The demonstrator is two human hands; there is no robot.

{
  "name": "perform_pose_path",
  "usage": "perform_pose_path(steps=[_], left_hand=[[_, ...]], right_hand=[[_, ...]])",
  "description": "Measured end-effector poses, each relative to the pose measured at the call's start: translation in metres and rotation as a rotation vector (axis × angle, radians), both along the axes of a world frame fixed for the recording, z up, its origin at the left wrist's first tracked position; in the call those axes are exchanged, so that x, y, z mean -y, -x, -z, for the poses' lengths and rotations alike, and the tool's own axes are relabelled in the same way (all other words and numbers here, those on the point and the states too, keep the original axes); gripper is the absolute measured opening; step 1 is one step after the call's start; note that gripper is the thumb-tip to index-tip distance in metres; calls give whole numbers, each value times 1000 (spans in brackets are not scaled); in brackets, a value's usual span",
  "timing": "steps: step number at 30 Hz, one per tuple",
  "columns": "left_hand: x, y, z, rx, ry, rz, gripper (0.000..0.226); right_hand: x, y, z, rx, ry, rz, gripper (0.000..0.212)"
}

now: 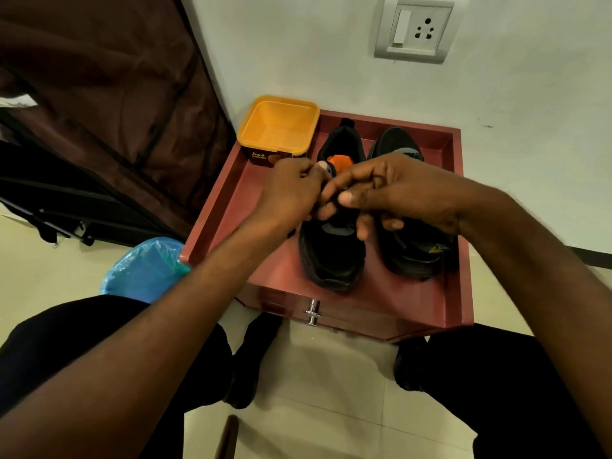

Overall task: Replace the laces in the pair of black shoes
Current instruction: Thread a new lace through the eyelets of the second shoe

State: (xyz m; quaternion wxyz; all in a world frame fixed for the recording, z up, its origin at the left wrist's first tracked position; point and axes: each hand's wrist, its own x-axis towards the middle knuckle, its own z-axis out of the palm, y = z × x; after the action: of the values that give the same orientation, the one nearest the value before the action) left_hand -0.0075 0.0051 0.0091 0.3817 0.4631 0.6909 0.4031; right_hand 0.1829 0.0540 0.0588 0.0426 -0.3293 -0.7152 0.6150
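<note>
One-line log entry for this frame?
step: lacing | left hand, right hand: both over left shoe | right shoe: beside it | tub: empty

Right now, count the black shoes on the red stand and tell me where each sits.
2. The left shoe sits mid-stand under both hands, with something orange in its opening. The right shoe stands beside it, nearer the stand's right wall, partly covered by the right hand.
</note>
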Motion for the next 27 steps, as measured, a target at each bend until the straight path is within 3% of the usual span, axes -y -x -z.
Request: perform_pose_path(steps=[3,6,8,11,13,15,17,20,22,25,27], left_hand=[[6,-15,-14,708,168,-50,47],[10,-12,-14,943,174,31,60],[12,-9,-13,834,181,77,65],[10,-3,-20,422,206,98,68],[5,8,-26,242,203,44,62],[-1,24,-28,129,160,-15,54],[-8,42,-29,12,109,-45,40],[-10,51,-30,55,43,-9,13],[-8,39,-31,84,19,63,9],[-6,16,-31,192,-1,173,13],[-6,13,-36,271,-17,182,14]], right_hand=[[0,10,6,-61,-41,162,22],[-3,15,11,-160,0,294,24],[-4,16,13,-199,33,339,25],[-9,12,14,-175,-7,486,20],[-16,4,15,-99,-81,652,10],[-20,-9,16,71,-301,765,9],[-24,-19,19,290,-581,691,15],[-15,-15,23,480,-795,417,24],[-7,-1,24,368,-842,320,31],[7,16,16,55,-538,244,28],[9,18,12,-14,-446,245,15]])
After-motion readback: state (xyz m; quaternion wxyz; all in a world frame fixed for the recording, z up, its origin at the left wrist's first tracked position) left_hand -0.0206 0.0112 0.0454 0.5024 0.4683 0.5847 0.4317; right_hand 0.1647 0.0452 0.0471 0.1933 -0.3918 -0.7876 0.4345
